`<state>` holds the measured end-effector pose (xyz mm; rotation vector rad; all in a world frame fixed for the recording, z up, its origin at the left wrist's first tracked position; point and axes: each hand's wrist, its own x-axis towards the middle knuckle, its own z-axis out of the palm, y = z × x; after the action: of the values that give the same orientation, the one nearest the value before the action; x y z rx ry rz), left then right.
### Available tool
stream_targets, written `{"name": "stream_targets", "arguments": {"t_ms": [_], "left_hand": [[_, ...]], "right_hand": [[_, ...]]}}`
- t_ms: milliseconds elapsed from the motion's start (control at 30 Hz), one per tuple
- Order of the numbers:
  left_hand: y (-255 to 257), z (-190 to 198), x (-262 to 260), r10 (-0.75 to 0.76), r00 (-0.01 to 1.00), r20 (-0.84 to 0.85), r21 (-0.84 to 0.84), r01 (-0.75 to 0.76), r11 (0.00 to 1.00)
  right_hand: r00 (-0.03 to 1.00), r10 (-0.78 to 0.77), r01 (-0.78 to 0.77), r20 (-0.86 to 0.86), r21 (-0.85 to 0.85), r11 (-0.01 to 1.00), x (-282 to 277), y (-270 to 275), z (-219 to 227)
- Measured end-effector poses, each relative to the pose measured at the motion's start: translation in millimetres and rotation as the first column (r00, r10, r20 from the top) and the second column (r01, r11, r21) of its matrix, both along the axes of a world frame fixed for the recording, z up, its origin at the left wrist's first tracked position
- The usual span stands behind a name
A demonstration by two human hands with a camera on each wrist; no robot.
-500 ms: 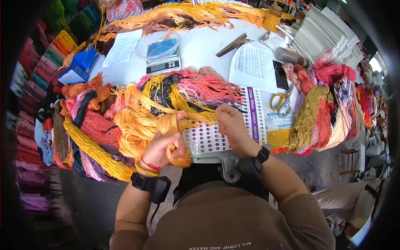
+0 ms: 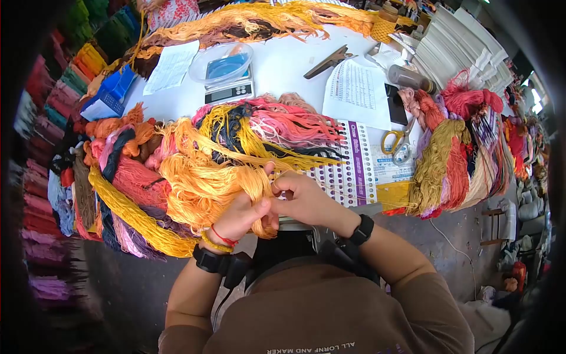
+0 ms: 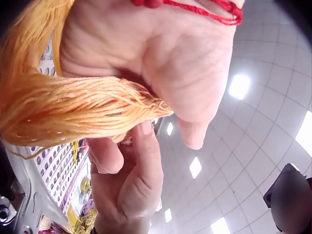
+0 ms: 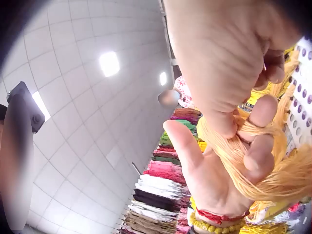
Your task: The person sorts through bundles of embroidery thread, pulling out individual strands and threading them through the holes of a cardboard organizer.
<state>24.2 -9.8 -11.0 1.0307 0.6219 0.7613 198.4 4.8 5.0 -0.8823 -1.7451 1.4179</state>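
Left hand [image 2: 234,217] curls fingers round pale-orange thread skein [image 2: 252,184] near front of white worktop [image 2: 283,65], likely keeping strands bunched; right hand's [image 2: 312,202] fingers pinch strands, likely for finer control.

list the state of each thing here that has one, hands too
left hand: curled round orange skein
right hand: pinching its strands
orange skein: loose, partly in hand
scissors: lying down, blade gap unclear
jar: on its side
digital scale: under clear container, reading illegible
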Motion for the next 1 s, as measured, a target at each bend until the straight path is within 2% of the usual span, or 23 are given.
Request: {"name": "stream_targets", "arguments": {"t_ms": [33, 67, 100, 133, 167, 200, 267, 333, 367, 400, 467, 533, 567, 600, 667, 700, 767, 833, 867, 900, 933, 967, 1000], "left_hand": [[0.4, -1.0, 0.4, 0.019, 1.0, -0.022, 0.008, -0.019, 1.0], [1.9, -1.5, -2.7, 0.02, 1.0, -0.021, 0.009, -0.019, 1.0], [4.4, -1.9, -8.9, 0.054, 0.997, -0.056, -0.045, -0.056, 0.997], [6.1, -2.9, -13.0, 0.086, 0.992, -0.092, -0.096, -0.095, 0.991], [5.3, -8.3, -14.5, 0.221, 0.972, -0.077, -0.146, -0.23, 0.962], [7.1, -7.3, -20.2, 0.222, 0.972, -0.074, -0.145, -0.231, 0.962], [10.8, -1.3, -38.4, 0.173, 0.981, -0.093, -0.137, -0.184, 0.973], [9.6, 2.9, -51.5, 0.215, 0.968, -0.13, -0.136, -0.232, 0.963], [9.9, -0.9, -67.9, 0.246, 0.961, -0.13, -0.138, -0.263, 0.955], [10.5, -5.6, -86.5, 0.277, 0.952, -0.13, -0.14, -0.294, 0.945], [12.7, -21.7, -130.5, 0.46, 0.887, 0.037, -0.2, -0.444, 0.873], [14.6, -12.5, -167.2, 0.677, 0.732, 0.069, -0.162, -0.662, 0.732], [14.3, -3.9, -184.9, 0.738, 0.67, 0.081, -0.127, -0.728, 0.674], [13.5, 4.4, -203.8, 0.793, 0.601, 0.095, -0.093, -0.788, 0.609], [8.4, 11.1, -251.5, 0.782, 0.59, 0.198, -0.171, -0.765, 0.621], [5.4, 21.1, -262.4, 0.823, 0.536, 0.187, -0.187, -0.803, 0.566], [4.9, 29.6, -275.0, 0.871, 0.442, 0.214, -0.207, -0.851, 0.483], [14.0, 31.1, -247.8, 0.865, 0.476, 0.16, -0.131, -0.858, 0.496], [19.2, 31.9, -224.9, 0.858, 0.503, 0.105, -0.053, -0.859, 0.51], [22.7, 31.5, -193.4, 0.831, 0.553, 0.055, -0.088, -0.827, 0.556], [24.9, 29.0, -157.7, 0.799, 0.602, 0.008, -0.124, -0.792, 0.598], [25.8, 19.7, -128.4, 0.766, 0.642, -0.021, -0.162, -0.758, 0.632], [25.0, 13.2, -101.9, 0.731, 0.68, -0.049, -0.2, -0.724, 0.66]], "right_hand": [[1.0, 0.0, 0.0, 0.0, 0.0, 1.0, 1.2, 1.4, -1.0], [0.984, 0.017, -0.062, -0.175, -0.256, 0.965, 4.3, 4.0, -1.3], [0.939, -0.013, -0.163, -0.343, -0.481, 0.861, 8.1, 6.6, -0.2], [0.939, -0.014, -0.163, -0.343, -0.481, 0.862, 14.6, 8.5, 3.0], [0.867, -0.073, -0.239, -0.493, -0.539, 0.807, 24.0, 10.5, 9.0], [0.771, -0.146, -0.324, -0.62, -0.579, 0.748, 34.9, 13.5, 16.0], [0.858, -0.127, -0.181, -0.497, -0.525, 0.832, 61.0, 25.4, 28.7], [0.981, -0.191, 0.164, -0.026, -0.409, 0.898, 87.2, 33.0, 57.7], [0.938, -0.249, 0.301, 0.244, -0.207, 0.931, 103.8, 40.1, 60.8], [0.812, -0.337, 0.369, 0.476, 0.029, 0.929, 123.1, 46.9, 63.8], [0.723, -0.487, 0.46, 0.491, 0.185, 0.869, 173.1, 59.6, 63.4], [0.607, -0.654, 0.5, 0.451, 0.423, 0.756, 233.3, 68.3, 69.0], [0.418, -0.826, 0.608, 0.378, 0.56, 0.563, 246.5, 64.0, 82.3], [0.265, -0.848, 0.513, 0.459, 0.677, 0.527, 302.8, 75.2, 85.7], [0.146, -0.919, 0.609, 0.367, 0.698, 0.376, 351.7, 70.2, 110.3], [0.143, -0.919, 0.608, 0.368, 0.7, 0.375, 351.5, 64.8, 120.8], [-0.241, -0.931, 0.29, 0.275, 0.936, 0.202, 344.2, 52.6, 134.6], [0.004, -0.894, 0.419, 0.449, 0.811, 0.409, 313.1, 62.1, 113.2], [0.219, -0.854, 0.454, 0.472, 0.725, 0.517, 260.0, 52.3, 104.0], [0.377, -0.742, 0.453, 0.555, 0.588, 0.67, 217.0, 46.3, 90.5], [0.645, -0.523, 0.34, 0.558, 0.403, 0.849, 197.5, 48.5, 60.0], [0.781, -0.283, 0.15, 0.556, 0.273, 0.95, 163.5, 42.1, 51.0], [0.832, -0.092, -0.011, 0.547, 0.182, 0.983, 131.5, 33.2, 50.5]]}}
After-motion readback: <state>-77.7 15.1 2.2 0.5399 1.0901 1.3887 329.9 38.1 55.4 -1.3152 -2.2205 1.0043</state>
